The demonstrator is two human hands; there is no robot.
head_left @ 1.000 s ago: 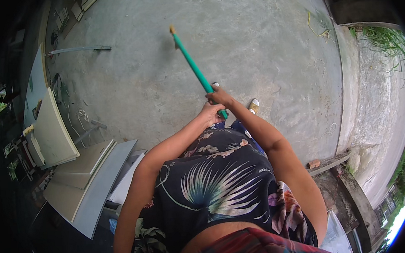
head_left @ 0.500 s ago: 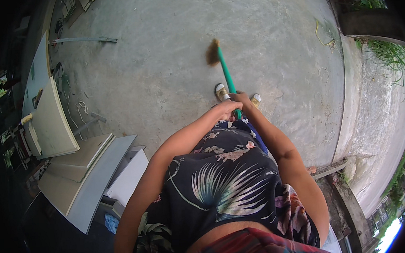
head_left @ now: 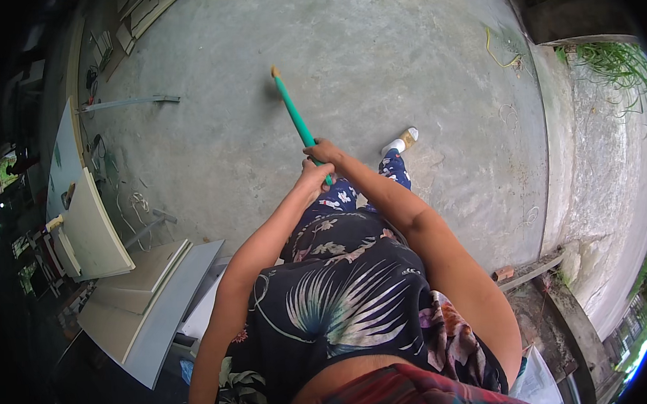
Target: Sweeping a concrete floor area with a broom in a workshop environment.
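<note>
A broom (head_left: pixel 295 116) with a green handle slants away from me, up and to the left, over the concrete floor. Its yellowish-brown end (head_left: pixel 275 72) is farthest from me, and little of the bristles shows, only a blurred dark patch beside the shaft. Around the near end of the handle my left hand (head_left: pixel 315 176) is closed, in front of my waist. My right hand (head_left: pixel 324 152) grips the handle just beyond it, its arm reaching across my body. The fingers of both hands are wrapped round the shaft.
Boards and panels (head_left: pixel 94 225) lean and lie at the left, with pale cord (head_left: pixel 140 204) on the floor nearby. A metal bar (head_left: pixel 132 102) sticks out farther off. Yellow cord (head_left: pixel 502 55) lies by the right-hand floor edge. My shod foot (head_left: pixel 408 137) is stepped out rightward.
The broom has swung to the left with both hands, and its bristles are now mostly hidden. One foot now shows where both did before. The whole view has shifted slightly.
</note>
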